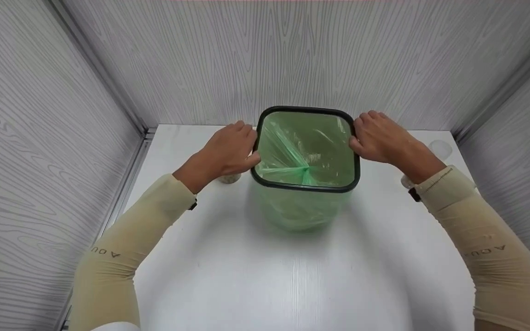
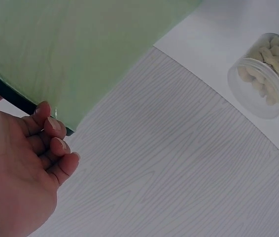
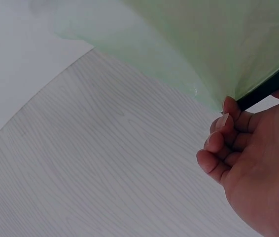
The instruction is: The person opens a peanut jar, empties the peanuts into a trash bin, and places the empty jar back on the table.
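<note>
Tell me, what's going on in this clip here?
A person grips a black rounded-square rim by its opposite sides, the left hand on one and the right hand on the other. A translucent green plastic bag lines the opening and hangs below it, with creases inside. A clear jar of peanuts is on the white table near the left hand.

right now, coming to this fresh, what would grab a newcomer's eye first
The green plastic bag stands out first, near the middle of the head view, with a squarish black rim around its mouth. The left hand and right hand grip that rim on opposite sides. At the left wrist view's upper right sits a clear jar of what look like peanuts.
</note>
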The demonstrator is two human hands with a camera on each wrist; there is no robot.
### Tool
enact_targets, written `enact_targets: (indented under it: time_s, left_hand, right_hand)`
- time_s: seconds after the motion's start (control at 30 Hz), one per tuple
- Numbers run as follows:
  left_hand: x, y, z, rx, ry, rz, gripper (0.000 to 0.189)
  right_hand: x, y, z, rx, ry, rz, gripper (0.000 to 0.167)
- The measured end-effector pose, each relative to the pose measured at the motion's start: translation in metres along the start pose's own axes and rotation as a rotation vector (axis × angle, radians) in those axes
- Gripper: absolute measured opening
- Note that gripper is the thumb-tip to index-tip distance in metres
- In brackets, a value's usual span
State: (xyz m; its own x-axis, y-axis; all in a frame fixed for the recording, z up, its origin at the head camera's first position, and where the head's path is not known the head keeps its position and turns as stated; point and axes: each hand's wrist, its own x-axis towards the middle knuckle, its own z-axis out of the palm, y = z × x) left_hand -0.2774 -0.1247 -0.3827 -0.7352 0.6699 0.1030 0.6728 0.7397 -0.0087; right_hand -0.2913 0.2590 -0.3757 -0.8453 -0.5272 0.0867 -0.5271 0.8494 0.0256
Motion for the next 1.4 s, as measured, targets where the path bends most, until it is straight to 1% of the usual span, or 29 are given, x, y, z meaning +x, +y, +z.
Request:
enact_targets:
  time_s: [0.13, 0.4, 0.6, 0.7, 0.83, 1.17, 1.4]
  left_hand:
    - [-0.003, 0.001, 0.002, 0.0, 0.013, 0.001, 0.043]
    - [-0.009, 0.0, 0.005, 0.001, 0.039, -0.02, 0.044]
    - [-0.014, 0.004, 0.004, -0.013, 0.026, -0.042, 0.045]
    - [-0.017, 0.007, 0.003, 0.007, 0.019, -0.043, 0.044]
    - [-0.022, 0.01, 0.002, 0.033, 0.025, -0.038, 0.041]
    - [-0.034, 0.014, 0.001, 0.021, 0.016, -0.054, 0.042]
    - [-0.039, 0.017, 0.003, 0.036, 0.026, -0.046, 0.041]
  right_hand:
    - [-0.001, -0.001, 0.0, 0.002, -0.005, 0.002, 0.031]
    - [-0.001, -0.005, 0.0, 0.001, -0.014, -0.008, 0.033]
    - [-0.002, -0.008, -0.001, 0.012, -0.033, -0.004, 0.033]
    - [-0.003, -0.009, -0.001, 0.02, -0.038, -0.005, 0.033]
    - [-0.004, -0.01, 0.0, 0.026, -0.034, -0.018, 0.031]
    - [-0.007, -0.016, 0.0, 0.007, -0.023, -0.059, 0.032]
    - [-0.01, -0.019, 0.002, 0.018, -0.015, -0.061, 0.033]
